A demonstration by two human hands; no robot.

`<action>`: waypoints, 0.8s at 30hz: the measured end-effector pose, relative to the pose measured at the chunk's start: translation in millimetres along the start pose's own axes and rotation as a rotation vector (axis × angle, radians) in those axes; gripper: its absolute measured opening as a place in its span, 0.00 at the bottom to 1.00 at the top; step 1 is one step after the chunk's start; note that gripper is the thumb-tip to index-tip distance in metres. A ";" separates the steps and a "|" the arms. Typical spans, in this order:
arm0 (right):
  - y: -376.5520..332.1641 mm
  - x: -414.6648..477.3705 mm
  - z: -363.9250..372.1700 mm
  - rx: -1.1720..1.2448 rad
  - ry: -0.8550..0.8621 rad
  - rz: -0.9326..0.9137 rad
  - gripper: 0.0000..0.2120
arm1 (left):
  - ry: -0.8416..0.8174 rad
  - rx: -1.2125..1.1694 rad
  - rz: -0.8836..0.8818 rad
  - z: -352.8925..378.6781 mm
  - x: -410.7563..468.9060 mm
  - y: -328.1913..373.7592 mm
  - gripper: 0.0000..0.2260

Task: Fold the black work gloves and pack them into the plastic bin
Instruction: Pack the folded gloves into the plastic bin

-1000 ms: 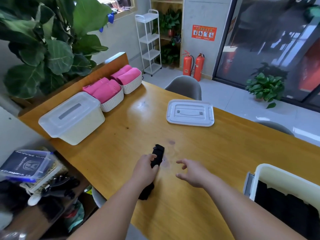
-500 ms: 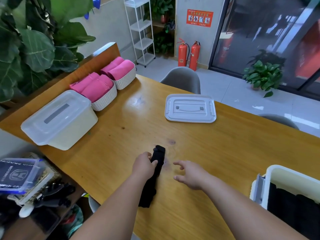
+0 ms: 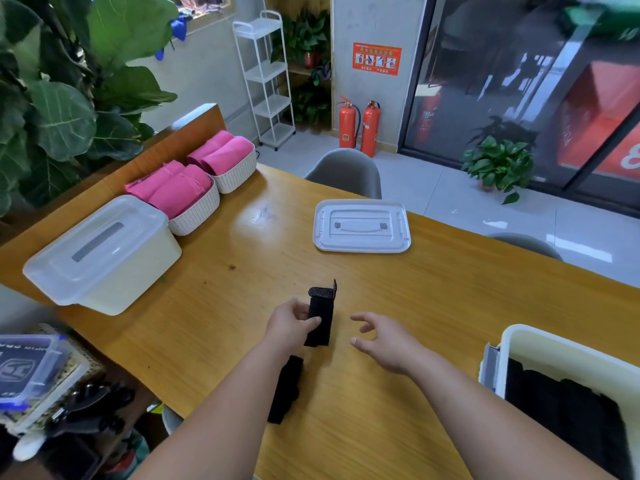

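One wooden table point(image 3: 450, 306), work surface; one plastic bin point(image 3: 561, 355) at its near right edge, open, dark folded pieces already inside. One left hand point(image 3: 291, 327), pinching the black work glove point(image 3: 320, 317) at mid-length, far end curling up. One right hand point(image 3: 384, 344), just beside, fingers loosely spread and empty; advised to press the fold flat before lifting binward.

on the wooden table point(image 3: 450, 306), the left hand point(image 3: 292, 323) pinched a black glove point(image 3: 320, 318) near its cuff end, the rest trailing under the forearm toward the near edge. the right hand point(image 3: 384, 341) hovered just beside it, fingers loosely spread, holding nothing. an open plastic bin point(image 3: 519, 336) with dark fabric inside sat at the right, and a white lid point(image 3: 362, 226) lay flat farther back.
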State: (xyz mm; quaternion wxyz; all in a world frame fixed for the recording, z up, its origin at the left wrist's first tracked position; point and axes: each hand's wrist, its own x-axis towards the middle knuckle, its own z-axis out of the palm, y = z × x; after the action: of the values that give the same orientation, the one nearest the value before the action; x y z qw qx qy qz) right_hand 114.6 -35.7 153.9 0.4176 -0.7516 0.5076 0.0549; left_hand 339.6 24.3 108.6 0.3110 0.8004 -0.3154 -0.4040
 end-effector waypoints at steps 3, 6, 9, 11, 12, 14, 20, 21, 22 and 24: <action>6.5 -9.6 -11.3 0.157 0.091 0.005 0.25 | -0.085 -0.211 0.020 7.7 -14.2 17.6 0.13; 15.9 -19.8 -23.7 0.307 0.189 -0.006 0.23 | -0.217 -0.346 0.045 20.6 -32.4 37.7 0.15; 22.8 -38.3 -38.6 0.417 0.227 -0.048 0.22 | -0.314 -0.395 0.108 38.2 -51.3 54.7 0.15; 28.8 -54.8 -47.2 0.450 0.244 -0.067 0.23 | -0.377 -0.405 0.147 50.9 -65.0 66.3 0.16; 32.4 -63.9 -51.5 0.466 0.254 -0.078 0.24 | -0.407 -0.414 0.165 57.9 -70.9 71.7 0.17; 44.3 -80.0 -57.8 0.493 0.284 -0.087 0.25 | -0.447 -0.409 0.187 70.7 -85.3 84.4 0.17; 86.0 -137.9 -75.5 0.737 0.352 -0.082 0.24 | -0.557 -0.345 0.237 115.9 -121.0 115.5 0.19; 94.6 -146.1 -77.5 0.765 0.369 -0.086 0.24 | -0.583 -0.328 0.243 123.7 -127.0 120.7 0.19; 102.7 -154.8 -79.7 0.788 0.387 -0.095 0.24 | -0.607 -0.316 0.252 131.9 -133.7 126.0 0.19; 118.5 -172.0 -83.9 0.834 0.420 -0.096 0.24 | -0.637 -0.298 0.266 149.0 -146.5 135.4 0.18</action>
State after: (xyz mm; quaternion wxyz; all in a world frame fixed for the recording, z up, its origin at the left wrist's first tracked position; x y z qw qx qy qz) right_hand -92.2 14.1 227.3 0.5742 -0.5371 0.5247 -0.3264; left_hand 110.1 16.6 204.9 0.3601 0.5326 -0.4354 -0.6302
